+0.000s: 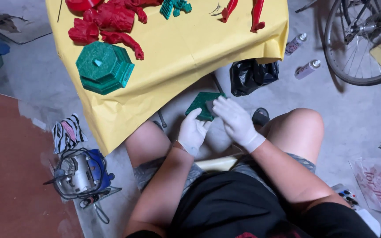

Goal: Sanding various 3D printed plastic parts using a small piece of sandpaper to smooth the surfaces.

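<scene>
Both gloved hands hold a flat dark-green plastic piece (204,105) low between the knees, just below the edge of the yellow-papered table (186,53): the left hand (192,131) grips its lower edge, and the right hand (234,120) presses fingers onto its face. On the table above lie a green octagonal plastic base (104,67) and red plastic figure parts (109,24). On the floor, a black plastic bag (252,75) lies just beyond the hands, a blue rotary tool with coiled cord (82,174) to the left, and two spray cans (303,56) beside a bicycle wheel (358,44) to the right.

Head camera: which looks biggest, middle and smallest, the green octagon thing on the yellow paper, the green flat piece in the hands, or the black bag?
1. Green octagon base
2. Black bag
3. Green flat piece, partly hidden by the gloved hands, so unsure against the bag.
</scene>
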